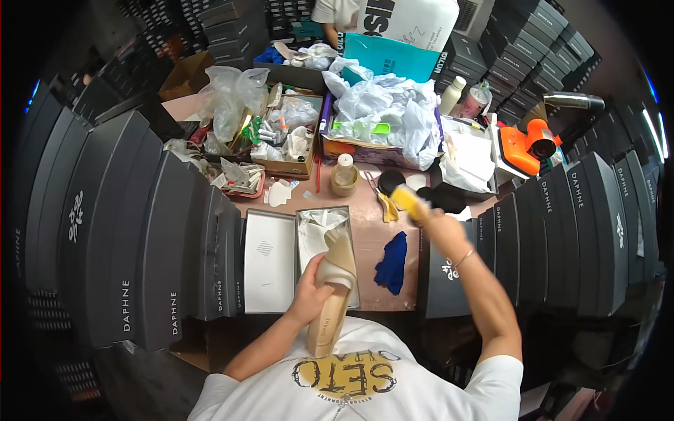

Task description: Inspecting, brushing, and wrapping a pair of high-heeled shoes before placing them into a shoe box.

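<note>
A beige slip-on shoe (327, 317) is in my left hand (310, 290), toe pointing away and insole up. My left thumb reaches inside the pale upper, and the heel end hangs close to my shirt. Under the shoe's front lies an open shoe box (353, 298) with white paper in it; its lid (265, 281) is to the left. Farther right, my right hand (442, 230) is closed on a blurred yellow block (405, 198), held over the table. A crumpled blue cloth (391, 264) lies between my hands.
Dark shoe boxes (116, 231) stand in rows on the left, with more boxes (562, 238) on the right. Behind are a jar (345, 181), a carton of white paper (386, 112), a cluttered carton (288, 165) and an orange device (519, 149). Another person (330, 17) is at the far side.
</note>
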{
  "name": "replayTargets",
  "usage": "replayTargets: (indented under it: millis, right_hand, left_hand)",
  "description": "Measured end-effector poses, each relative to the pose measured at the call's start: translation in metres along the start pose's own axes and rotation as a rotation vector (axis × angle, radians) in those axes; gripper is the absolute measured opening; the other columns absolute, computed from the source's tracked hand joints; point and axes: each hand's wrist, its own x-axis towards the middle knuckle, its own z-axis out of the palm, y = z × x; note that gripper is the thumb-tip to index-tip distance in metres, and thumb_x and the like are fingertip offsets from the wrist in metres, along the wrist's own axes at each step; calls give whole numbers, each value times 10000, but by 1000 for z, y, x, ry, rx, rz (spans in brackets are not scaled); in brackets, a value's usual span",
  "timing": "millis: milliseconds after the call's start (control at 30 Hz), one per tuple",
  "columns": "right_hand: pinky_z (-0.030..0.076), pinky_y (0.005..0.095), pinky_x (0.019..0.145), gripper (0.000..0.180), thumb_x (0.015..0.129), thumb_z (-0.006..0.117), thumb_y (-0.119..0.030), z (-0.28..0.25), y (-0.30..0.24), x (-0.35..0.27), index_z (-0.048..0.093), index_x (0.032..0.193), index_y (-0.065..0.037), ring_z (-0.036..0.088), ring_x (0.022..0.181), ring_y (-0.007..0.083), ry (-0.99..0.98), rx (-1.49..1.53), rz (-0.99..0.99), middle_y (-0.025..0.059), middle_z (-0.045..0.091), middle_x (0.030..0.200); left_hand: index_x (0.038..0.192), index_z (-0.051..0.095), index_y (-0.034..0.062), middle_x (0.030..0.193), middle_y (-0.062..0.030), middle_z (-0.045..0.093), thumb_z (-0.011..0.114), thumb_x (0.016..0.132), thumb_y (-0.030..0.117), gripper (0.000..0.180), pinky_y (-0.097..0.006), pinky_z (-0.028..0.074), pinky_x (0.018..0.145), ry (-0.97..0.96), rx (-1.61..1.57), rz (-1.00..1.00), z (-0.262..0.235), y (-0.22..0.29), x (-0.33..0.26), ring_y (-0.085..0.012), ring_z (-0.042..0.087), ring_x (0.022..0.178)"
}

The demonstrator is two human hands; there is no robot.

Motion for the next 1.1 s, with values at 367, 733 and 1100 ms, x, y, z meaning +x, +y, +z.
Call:
replayTargets:
  millis: [367, 733, 1100]
  right_hand:
    - [459, 310, 399, 585, 792, 596, -155, -33, -69, 10, 439, 1348, -244, 573, 501, 199, 143, 191, -369, 55, 536, 698]
    - [479, 397, 505, 484, 890, 568, -192, 43, 6, 44, 450, 1359, -180, 646, 661, 303, -54, 52, 246, 145, 617, 757]
    - [302, 175, 404, 410, 976, 490, -186, 96, -94, -26, 435, 1369, -82, 383, 469, 23, -35, 1468, 752, -53, 435, 639]
  left_hand:
    - [1358, 335, 6, 1230, -102, 510, 523, 798, -50, 594, -311, 399, 989, -7, 245, 33, -24, -7, -10, -190, 498, 1158]
    - [1342, 378, 4, 1250, -125, 509, 542, 842, 28, 526, -340, 451, 950, 64, -100, 18, -30, -5, -8, -219, 543, 1111]
    - [1403, 343, 65, 1016, -150, 513, 517, 956, 205, 499, -227, 574, 658, -105, -1284, -380, -69, -12, 20, -174, 568, 811]
